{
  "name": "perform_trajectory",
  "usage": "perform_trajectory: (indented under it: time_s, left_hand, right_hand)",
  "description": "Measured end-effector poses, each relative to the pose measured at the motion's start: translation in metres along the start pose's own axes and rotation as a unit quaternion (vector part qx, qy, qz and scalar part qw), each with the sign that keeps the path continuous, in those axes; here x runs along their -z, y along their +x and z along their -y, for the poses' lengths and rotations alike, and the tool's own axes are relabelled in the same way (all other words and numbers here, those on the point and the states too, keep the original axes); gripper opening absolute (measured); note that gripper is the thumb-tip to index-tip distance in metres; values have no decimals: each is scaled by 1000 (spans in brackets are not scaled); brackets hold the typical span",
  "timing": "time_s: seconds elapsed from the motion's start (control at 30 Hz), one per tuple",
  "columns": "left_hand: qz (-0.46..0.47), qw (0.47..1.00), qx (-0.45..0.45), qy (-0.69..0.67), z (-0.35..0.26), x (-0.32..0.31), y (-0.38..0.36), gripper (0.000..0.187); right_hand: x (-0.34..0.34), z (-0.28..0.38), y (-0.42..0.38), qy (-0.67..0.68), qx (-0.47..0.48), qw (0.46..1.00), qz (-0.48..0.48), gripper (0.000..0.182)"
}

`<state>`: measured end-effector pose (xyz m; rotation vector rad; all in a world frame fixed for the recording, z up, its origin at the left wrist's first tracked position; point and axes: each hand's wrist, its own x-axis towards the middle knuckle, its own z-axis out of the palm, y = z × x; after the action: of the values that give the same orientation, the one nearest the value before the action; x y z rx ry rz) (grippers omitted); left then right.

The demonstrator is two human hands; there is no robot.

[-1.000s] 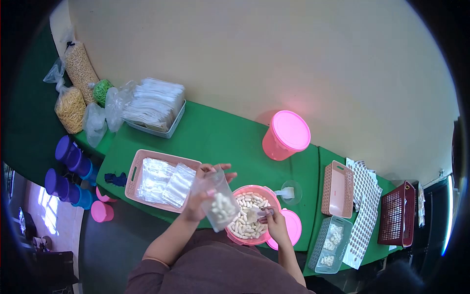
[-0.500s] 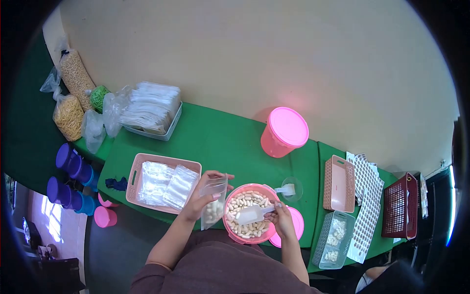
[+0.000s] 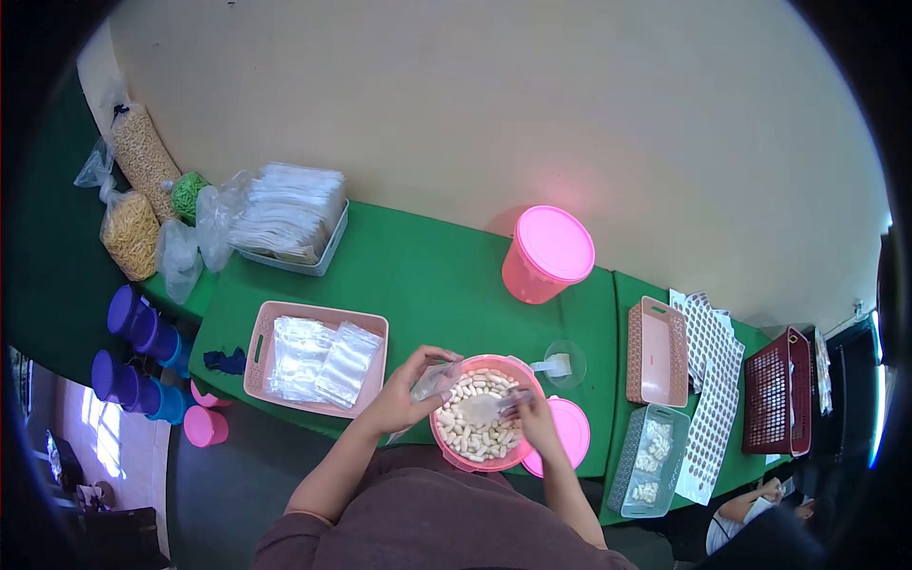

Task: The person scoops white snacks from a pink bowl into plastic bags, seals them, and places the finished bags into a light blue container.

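Note:
A pink tub (image 3: pixel 439 432) of pale, peanut-shaped pieces (image 3: pixel 465 439) stands at the near table edge, close to my body. My left hand (image 3: pixel 410 391) is closed on a clear plastic bag (image 3: pixel 435 382) at the tub's left rim; the hand hides most of the bag. My right hand (image 3: pixel 534 416) grips the handle of a whitish scoop (image 3: pixel 482 409), slightly blurred, whose blade rests among the pieces. Partly under the tub's right side lies a round pink lid (image 3: pixel 573 429).
Left of the tub, a pink tray (image 3: pixel 255 375) holds clear bags. A lidded pink bucket (image 3: pixel 546 256), a small clear dish (image 3: pixel 579 353) with a white scoop, and baskets (image 3: pixel 655 351) stand on the green table. Another person (image 3: pixel 736 513) sits at lower right.
The scoop has gone down from above the pieces into them. My left hand has turned, so the bag beside the tub is now mostly hidden. Another person has come into view at lower right.

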<state>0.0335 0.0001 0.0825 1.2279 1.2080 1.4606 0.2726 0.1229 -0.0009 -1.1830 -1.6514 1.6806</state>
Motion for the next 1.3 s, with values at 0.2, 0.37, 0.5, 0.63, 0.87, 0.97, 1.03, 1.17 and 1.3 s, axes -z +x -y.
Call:
perform_trajectory:
  time_s: [0.2,0.37,0.5,0.63,0.87,0.97,1.03,1.17,1.3]
  left_hand:
    - [-14,1000,15,-1,4,4,-3,52]
    - [-24,999,27,4,7,4,-5,52]
    - [-30,999,19,1,13,5,-3,50]
    - [-29,999,36,5,17,6,-2,52]
    - [25,960,-12,280,18,-17,-3,62]
    - [28,940,-77,331,26,-29,-1,65]
    - [28,932,-92,349,30,-35,-2,67]
    - [7,930,-151,335,39,-41,-2,60]
    - [-90,963,-128,221,29,-41,-3,46]
  right_hand:
    - [-13,-28,8,99,-114,987,59,25]
    - [-10,-21,7,152,-165,973,47,27]
    - [-3,-7,5,225,-163,960,23,28]
    - [9,18,0,256,-115,959,-22,28]
    - [18,86,-16,249,45,962,-104,30]
    - [11,100,-26,180,75,977,-87,29]
    - [2,106,-32,135,82,985,-65,29]
    - [-8,123,-50,81,129,986,-73,26]
    - [4,125,-58,16,216,961,-172,25]
